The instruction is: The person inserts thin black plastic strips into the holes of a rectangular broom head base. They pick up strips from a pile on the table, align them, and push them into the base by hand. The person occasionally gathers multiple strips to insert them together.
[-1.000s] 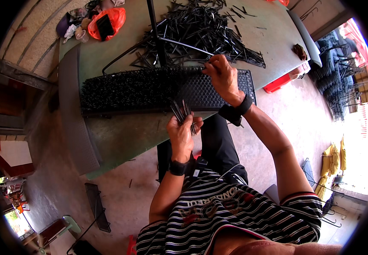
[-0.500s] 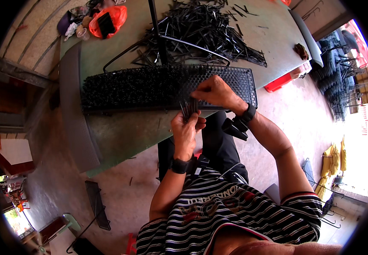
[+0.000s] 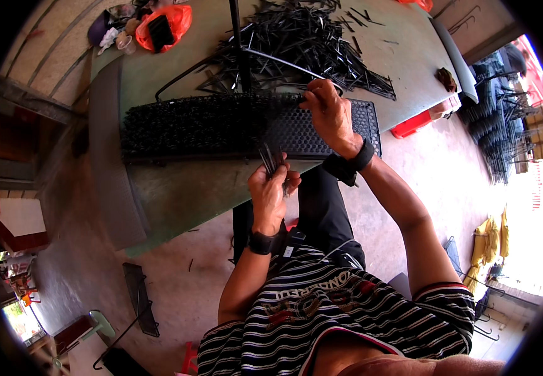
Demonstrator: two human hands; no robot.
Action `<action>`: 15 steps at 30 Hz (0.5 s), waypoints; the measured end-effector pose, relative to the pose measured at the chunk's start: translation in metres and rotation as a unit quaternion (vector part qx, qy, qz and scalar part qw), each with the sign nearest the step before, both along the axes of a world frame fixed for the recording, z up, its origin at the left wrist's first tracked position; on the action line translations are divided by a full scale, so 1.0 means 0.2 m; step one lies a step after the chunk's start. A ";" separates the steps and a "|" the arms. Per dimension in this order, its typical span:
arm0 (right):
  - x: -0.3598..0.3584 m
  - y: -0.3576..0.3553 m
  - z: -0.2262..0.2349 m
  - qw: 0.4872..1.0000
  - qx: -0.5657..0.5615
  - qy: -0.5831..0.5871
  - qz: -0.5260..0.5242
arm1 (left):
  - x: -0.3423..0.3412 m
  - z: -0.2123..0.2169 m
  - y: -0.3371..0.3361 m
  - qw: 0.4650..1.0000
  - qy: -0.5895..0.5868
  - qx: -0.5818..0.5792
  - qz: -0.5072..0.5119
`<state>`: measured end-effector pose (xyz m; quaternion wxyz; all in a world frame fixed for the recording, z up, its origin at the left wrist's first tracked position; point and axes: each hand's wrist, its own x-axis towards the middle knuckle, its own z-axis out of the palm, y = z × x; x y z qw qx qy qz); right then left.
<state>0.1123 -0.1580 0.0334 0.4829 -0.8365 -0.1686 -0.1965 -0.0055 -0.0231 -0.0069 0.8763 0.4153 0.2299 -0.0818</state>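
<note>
A long black perforated panel (image 3: 346,125) lies across the table's near edge. Its left and middle are thickly covered with upright black bristle-like strips (image 3: 184,128); the holes toward the right end are bare. My left hand (image 3: 270,197), just below the panel's near side, grips a small bunch of thin black plastic strips (image 3: 268,156) that point up and away. Over the panel's far edge, right of the filled part, my right hand (image 3: 331,116) is closed in a pinch. Whatever its fingertips hold is too small and dark to make out.
Beyond the panel, a heap of loose black strips (image 3: 303,41) covers the green table (image 3: 190,213). A black metal frame (image 3: 237,50) rises behind the panel. An orange plastic bag (image 3: 181,24) sits far left. A red basin (image 3: 411,125) stands by the table's right side.
My right hand has moved away from the bunch, up and slightly right to the panel's far edge. My left hand keeps its grip on the bunch, almost in place.
</note>
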 end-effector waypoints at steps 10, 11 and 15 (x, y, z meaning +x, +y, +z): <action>0.02 0.00 -0.05 0.968 -0.243 -0.068 0.004 | 0.01 0.02 0.03 1.000 0.018 0.001 -0.020; -0.01 0.02 -0.01 0.975 -0.215 -0.051 0.000 | 0.01 0.03 0.03 1.000 0.018 -0.001 -0.023; -0.07 0.01 0.00 0.932 -0.097 0.218 0.272 | 0.01 0.02 0.02 0.999 -0.019 -0.027 -0.040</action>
